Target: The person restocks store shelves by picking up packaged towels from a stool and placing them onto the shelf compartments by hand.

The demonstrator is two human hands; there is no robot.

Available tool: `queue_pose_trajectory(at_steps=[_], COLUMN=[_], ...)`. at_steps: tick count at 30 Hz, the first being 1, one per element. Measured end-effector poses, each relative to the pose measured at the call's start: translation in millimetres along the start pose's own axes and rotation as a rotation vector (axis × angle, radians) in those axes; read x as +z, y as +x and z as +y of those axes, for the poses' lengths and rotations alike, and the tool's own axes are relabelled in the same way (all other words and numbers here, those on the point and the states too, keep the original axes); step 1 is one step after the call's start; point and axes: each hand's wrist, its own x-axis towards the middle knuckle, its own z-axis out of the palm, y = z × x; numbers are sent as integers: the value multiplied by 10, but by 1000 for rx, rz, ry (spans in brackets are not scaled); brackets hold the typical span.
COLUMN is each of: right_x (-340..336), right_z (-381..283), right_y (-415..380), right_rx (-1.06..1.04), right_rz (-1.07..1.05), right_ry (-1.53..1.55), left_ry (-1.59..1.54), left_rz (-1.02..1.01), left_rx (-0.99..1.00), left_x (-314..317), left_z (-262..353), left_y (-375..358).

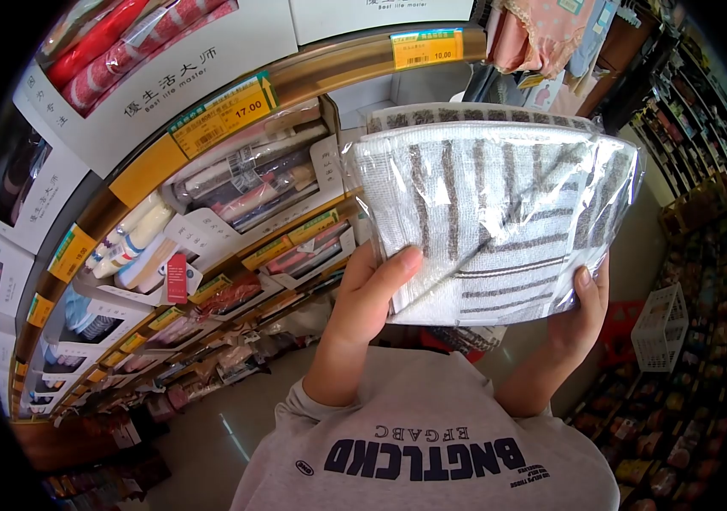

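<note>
Both hands hold a stack of packaged towels (499, 221) up in front of my chest. The towels are white with grey stripes, folded flat and wrapped in clear, shiny plastic, and another grey-patterned edge shows behind the front one. My left hand (372, 289) grips the lower left corner, its thumb on the front. On the lower right edge, my right hand (583, 302) has its thumb and a fingertip showing, with the other fingers behind the pack.
To the left, shelves carry white boxes (159, 85) of rolled towels, with yellow price tags (223, 115) along the edge. Pink cloth items (542, 34) hang at the top. A white plastic basket (660, 328) stands on the right near packed display racks (695, 400).
</note>
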Motion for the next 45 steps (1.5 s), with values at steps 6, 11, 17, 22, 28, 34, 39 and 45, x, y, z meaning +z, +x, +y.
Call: queue_pose_trajectory(at_steps=[6,11,17,22,28,34,39,45], right_x=[-38,-87,-231,-623,-513,-153,117,380], right_z=[37,171,869,1584,1511,1338,1319,1124], right_y=[12,128,429,331,459,828,1160,1505], right_rx=[18,57,379,586,621,400,369,274], right_rz=[5,-64,103,131,178,30,32,-144], right_ry=[26,115,-16,141,312,431,373,82], left_ry=[-27,49,-54,5,-102,-255,126,43], left_rz=[-22,30,271,318,23,-345,-90,32], left_rx=[16,-2,-277,-420,-264,-39,-56,-52], left_x=[-38,-263,-542,-849,-780,-694,-762,-717], left_z=[-24,-208,-654,-971,-789,-635,-653,-526], left_y=[13,113,405,375,366,531,699,971])
